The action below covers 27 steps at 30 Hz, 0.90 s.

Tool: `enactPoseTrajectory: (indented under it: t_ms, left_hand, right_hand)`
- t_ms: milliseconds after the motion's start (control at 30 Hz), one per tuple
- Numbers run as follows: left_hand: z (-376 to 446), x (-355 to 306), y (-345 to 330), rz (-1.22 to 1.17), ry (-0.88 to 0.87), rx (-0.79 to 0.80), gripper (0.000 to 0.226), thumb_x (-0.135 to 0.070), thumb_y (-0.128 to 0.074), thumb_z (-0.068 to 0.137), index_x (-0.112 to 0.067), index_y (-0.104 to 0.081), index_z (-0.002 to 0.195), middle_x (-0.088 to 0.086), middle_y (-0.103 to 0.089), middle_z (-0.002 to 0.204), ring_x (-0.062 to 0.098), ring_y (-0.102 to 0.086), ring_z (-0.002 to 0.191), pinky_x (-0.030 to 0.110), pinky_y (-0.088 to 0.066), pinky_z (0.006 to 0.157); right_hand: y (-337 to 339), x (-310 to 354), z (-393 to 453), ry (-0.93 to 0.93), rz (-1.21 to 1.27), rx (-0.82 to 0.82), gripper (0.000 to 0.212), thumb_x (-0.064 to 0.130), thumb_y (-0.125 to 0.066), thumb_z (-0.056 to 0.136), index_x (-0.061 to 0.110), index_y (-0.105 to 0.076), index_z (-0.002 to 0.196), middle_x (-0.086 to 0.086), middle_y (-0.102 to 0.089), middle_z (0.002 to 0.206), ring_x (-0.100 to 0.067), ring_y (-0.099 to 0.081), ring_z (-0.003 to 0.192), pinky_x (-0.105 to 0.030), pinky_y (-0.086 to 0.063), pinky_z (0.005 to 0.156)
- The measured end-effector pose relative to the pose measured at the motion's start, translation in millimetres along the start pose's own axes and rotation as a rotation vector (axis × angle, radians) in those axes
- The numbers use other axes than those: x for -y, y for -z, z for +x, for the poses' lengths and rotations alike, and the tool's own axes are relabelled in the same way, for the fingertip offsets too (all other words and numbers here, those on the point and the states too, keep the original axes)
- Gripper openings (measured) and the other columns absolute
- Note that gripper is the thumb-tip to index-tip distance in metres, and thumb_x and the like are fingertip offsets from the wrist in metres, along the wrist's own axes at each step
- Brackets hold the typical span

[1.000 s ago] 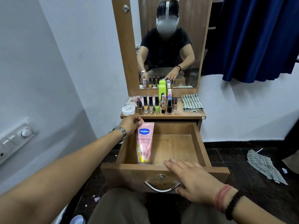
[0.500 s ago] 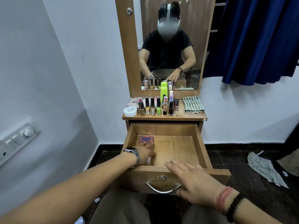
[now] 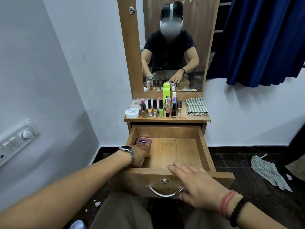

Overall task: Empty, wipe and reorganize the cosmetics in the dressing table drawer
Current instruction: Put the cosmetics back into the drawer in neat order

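Left hand (image 3: pixel 140 156) down inside the drawer (image 3: pixel 204 149), at its left side, palm down on the pink tube (image 3: pixel 143 141); fingers laid over the tube's near end, but curled round it or only resting, cannot tell. Left forearm stretched forward and slightly right from the lower left corner, watch (image 3: pixel 127 150) on the wrist just over the drawer's left wall. Pink tube flat on the drawer floor against the left wall, blue label toward the back.

Right hand (image 3: pixel 196 184) flat on the drawer's front edge, right of centre, fingers straight and spread, holding nothing; thumb down beside the metal handle (image 3: pixel 165 192). Red thread and dark beads on that wrist.

Above the drawer, on the tabletop: row of nail polish bottles (image 3: pixel 155 109), white jar (image 3: pixel 132 112) at the left end, green bottle (image 3: pixel 166 94) behind, folded checked cloth (image 3: pixel 196 106) at the right. Mirror (image 3: pixel 173 47) behind those.
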<state>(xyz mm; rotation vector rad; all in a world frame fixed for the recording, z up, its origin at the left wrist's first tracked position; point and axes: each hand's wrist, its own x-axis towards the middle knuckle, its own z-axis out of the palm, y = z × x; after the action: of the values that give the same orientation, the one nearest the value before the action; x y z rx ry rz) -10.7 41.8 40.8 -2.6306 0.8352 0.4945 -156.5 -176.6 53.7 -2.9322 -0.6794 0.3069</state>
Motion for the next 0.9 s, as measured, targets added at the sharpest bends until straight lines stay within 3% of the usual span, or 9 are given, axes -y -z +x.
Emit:
enactPoseTrajectory:
  t_ms: [133, 233, 300, 400, 533, 700, 800, 833, 900]
  left_hand:
    - [-11, 7, 21, -0.127, 0.016, -0.196, 0.052, -0.048, -0.059, 0.084, -0.026, -0.048, 0.129, -0.006, -0.029, 0.151, 0.023, -0.047, 0.123, 0.029, -0.043, 0.088]
    - [-20, 29, 48, -0.323, 0.061, -0.62, 0.019, -0.043, -0.055, 0.088, -0.034, -0.063, 0.102, -0.011, -0.065, 0.111, 0.015, -0.063, 0.095, 0.029, -0.051, 0.075]
    - [-22, 54, 67, -0.524, 0.161, -0.823, 0.01, -0.038, -0.057, 0.088, -0.033, -0.065, 0.089, -0.012, -0.068, 0.09, 0.012, -0.064, 0.081, 0.03, -0.051, 0.071]
    - [-10, 96, 85, -0.862, 0.331, -0.962, 0.01, -0.028, -0.061, 0.088, -0.022, -0.068, 0.088, -0.005, -0.07, 0.092, 0.014, -0.064, 0.084, 0.031, -0.052, 0.078]
    - [29, 139, 94, -1.257, 0.56, -0.875, 0.014, -0.026, -0.062, 0.088, -0.013, -0.065, 0.092, 0.009, -0.067, 0.107, 0.026, -0.064, 0.094, 0.04, -0.054, 0.087]
    - [73, 162, 96, -1.369, 0.702, -0.672, 0.052, -0.044, -0.068, 0.08, -0.003, -0.061, 0.111, 0.01, -0.062, 0.106, 0.028, -0.062, 0.098, 0.04, -0.054, 0.088]
    - [90, 164, 97, -1.357, 0.753, -0.616, 0.059, -0.053, -0.071, 0.072, -0.004, -0.059, 0.103, 0.01, -0.063, 0.103, 0.028, -0.062, 0.091, 0.038, -0.056, 0.081]
    - [93, 163, 98, -1.347, 0.76, -0.586, 0.059, -0.055, -0.073, 0.069, -0.006, -0.057, 0.099, 0.01, -0.063, 0.102, 0.027, -0.063, 0.089, 0.036, -0.056, 0.078]
    - [96, 161, 96, -1.303, 0.764, -0.535, 0.062, -0.056, -0.078, 0.061, -0.009, -0.056, 0.095, 0.008, -0.063, 0.096, 0.025, -0.063, 0.083, 0.032, -0.054, 0.068]
  right_hand:
    - [0, 0, 0, 0.005, -0.001, -0.005, 0.083, 0.039, -0.054, 0.088, 0.038, -0.001, 0.152, 0.011, -0.007, 0.161, -0.012, -0.015, 0.146, -0.034, -0.013, 0.117]
    - [-1, -1, 0, 0.011, 0.001, -0.005, 0.084, 0.041, -0.053, 0.087, 0.039, 0.0, 0.151, 0.013, -0.008, 0.161, -0.01, -0.015, 0.145, -0.033, -0.014, 0.115]
    - [0, -1, 0, 0.01, 0.002, 0.003, 0.083, 0.042, -0.053, 0.087, 0.04, 0.0, 0.151, 0.015, -0.007, 0.16, -0.009, -0.015, 0.145, -0.032, -0.014, 0.115]
    - [0, -1, -1, 0.013, 0.014, 0.01, 0.084, 0.04, -0.053, 0.087, 0.041, 0.002, 0.151, 0.017, -0.004, 0.16, -0.008, -0.014, 0.145, -0.03, -0.011, 0.115]
    - [3, -1, 4, 0.011, 0.034, 0.041, 0.086, 0.034, -0.055, 0.088, 0.044, 0.004, 0.149, 0.021, 0.0, 0.159, -0.005, -0.01, 0.145, -0.03, -0.008, 0.116]
    - [3, 0, 6, -0.013, 0.068, 0.006, 0.064, 0.041, -0.038, 0.1, 0.048, 0.004, 0.148, 0.023, 0.003, 0.159, -0.003, -0.009, 0.146, -0.029, -0.009, 0.116]
    - [15, 4, 9, -0.017, 0.037, -0.09, 0.051, 0.052, -0.027, 0.088, 0.05, -0.041, 0.137, 0.023, -0.042, 0.145, 0.004, -0.049, 0.124, -0.02, -0.042, 0.099]
    - [17, 6, 11, -0.007, 0.027, -0.109, 0.058, 0.055, -0.021, 0.084, 0.048, -0.042, 0.137, 0.022, -0.043, 0.144, 0.003, -0.05, 0.124, -0.019, -0.042, 0.098]
    - [6, 3, 11, 0.051, 0.017, -0.113, 0.056, 0.059, -0.014, 0.093, 0.046, -0.019, 0.148, 0.021, -0.019, 0.156, -0.002, -0.03, 0.14, -0.025, -0.028, 0.111]
